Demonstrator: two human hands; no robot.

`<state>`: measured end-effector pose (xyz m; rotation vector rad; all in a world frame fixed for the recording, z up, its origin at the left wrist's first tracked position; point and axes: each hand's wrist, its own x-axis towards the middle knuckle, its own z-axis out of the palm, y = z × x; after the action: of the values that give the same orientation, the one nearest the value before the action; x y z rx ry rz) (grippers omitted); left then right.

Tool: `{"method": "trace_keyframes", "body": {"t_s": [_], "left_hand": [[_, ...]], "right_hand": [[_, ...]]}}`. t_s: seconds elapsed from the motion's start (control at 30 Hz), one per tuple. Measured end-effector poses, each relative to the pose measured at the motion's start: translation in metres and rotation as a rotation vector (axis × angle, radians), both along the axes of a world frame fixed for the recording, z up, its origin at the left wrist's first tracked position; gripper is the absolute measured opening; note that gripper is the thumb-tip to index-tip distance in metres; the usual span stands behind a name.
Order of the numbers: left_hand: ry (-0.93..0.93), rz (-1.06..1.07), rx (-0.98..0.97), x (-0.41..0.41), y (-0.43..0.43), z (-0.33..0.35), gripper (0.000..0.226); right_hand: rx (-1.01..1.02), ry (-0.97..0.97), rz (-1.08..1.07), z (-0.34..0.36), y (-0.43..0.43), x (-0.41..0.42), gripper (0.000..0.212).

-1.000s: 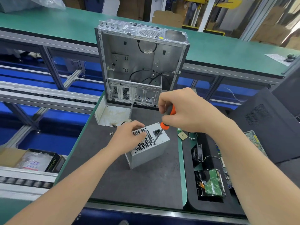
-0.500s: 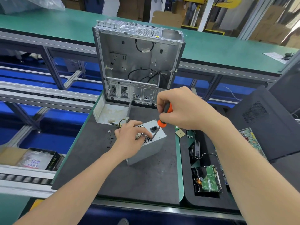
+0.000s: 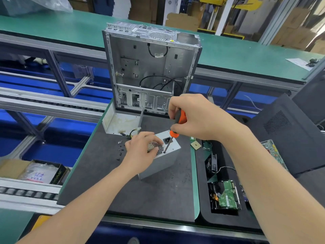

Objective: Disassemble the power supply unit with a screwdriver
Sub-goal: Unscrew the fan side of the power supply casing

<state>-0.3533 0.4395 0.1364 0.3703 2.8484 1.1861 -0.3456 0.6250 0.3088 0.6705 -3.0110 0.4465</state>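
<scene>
the power supply unit (image 3: 159,167), a boxy grey sheet-metal casing, sits tilted on a dark, faintly speckled foam mat (image 3: 140,194) in front of the person. its upward face carries a honeycomb-perforated grille (image 3: 157,147) and a black socket beside it. the left hand (image 3: 140,147) lies cupped over the top, fingers bent round the casing's far edge and thumb across the grille, holding the box. the right hand (image 3: 198,117) is wrapped tight round the screwdriver (image 3: 173,133), which has a glossy orange and black handle and a thin steel shaft; the tip meets the top face next to the grille.

several small dark screws (image 3: 120,150) lie scattered on the mat just left of the left hand. behind the unit stands an open, gutted computer case (image 3: 151,67) of bare grey metal with black cables looped inside. a stained white open tray (image 3: 119,122) sits at the case's foot. to the right, a black foam bin (image 3: 202,182) holds a hard drive (image 3: 226,197) with a green circuit board, and a square processor chip (image 3: 196,145) lies near the bin's far end.
</scene>
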Motion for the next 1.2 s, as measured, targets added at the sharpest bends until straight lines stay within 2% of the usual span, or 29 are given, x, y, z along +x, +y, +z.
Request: {"method": "trace_keyframes", "body": {"t_s": [0.03,0.1,0.2,0.33,0.43,0.63,0.7,0.77,0.87,0.9,1.0,1.03,1.2], "left_hand": [[0.0,0.06,0.063,0.0,0.0,-0.004,0.031],[-0.051,0.22,0.231,0.004,0.001,-0.011,0.054],[-0.251,0.387,0.421,0.009,0.001,-0.019,0.075],[-0.35,0.424,0.47,0.008,-0.004,-0.023,0.083],[-0.391,0.395,0.45,0.006,-0.006,-0.021,0.08],[-0.393,0.365,0.484,0.007,-0.003,-0.02,0.071],[-0.373,0.351,0.503,0.008,-0.002,-0.019,0.071],[-0.31,0.331,0.484,0.009,-0.001,-0.017,0.071],[-0.209,0.263,0.451,0.012,0.001,-0.014,0.063],[-0.184,0.243,0.439,0.012,0.002,-0.015,0.056],[-0.124,0.219,0.411,0.012,0.003,-0.015,0.034],[-0.117,0.217,0.405,0.012,0.004,-0.014,0.031],[-0.101,0.201,0.336,0.013,0.006,-0.007,0.035]], "right_hand": [[0.018,0.011,-0.008,0.0,-0.001,0.0,0.024],[0.107,0.045,-0.067,-0.003,-0.006,0.0,0.037],[0.233,0.116,-0.192,-0.006,-0.014,-0.002,0.051],[0.106,-0.002,-0.093,0.002,-0.012,-0.006,0.023],[0.011,-0.091,0.043,0.004,-0.009,-0.008,0.018],[0.085,-0.114,0.155,0.014,-0.006,-0.016,0.038],[0.101,-0.131,0.186,0.013,-0.009,-0.015,0.035],[0.152,-0.066,0.125,0.01,-0.015,-0.012,0.025],[0.36,0.045,-0.127,0.009,-0.022,-0.015,0.054],[0.377,0.051,-0.114,0.009,-0.022,-0.015,0.051],[0.205,-0.034,0.096,0.012,-0.021,-0.013,0.016],[0.169,-0.061,0.143,0.014,-0.02,-0.012,0.01],[0.152,-0.119,0.225,0.022,-0.013,-0.013,0.032]]}}
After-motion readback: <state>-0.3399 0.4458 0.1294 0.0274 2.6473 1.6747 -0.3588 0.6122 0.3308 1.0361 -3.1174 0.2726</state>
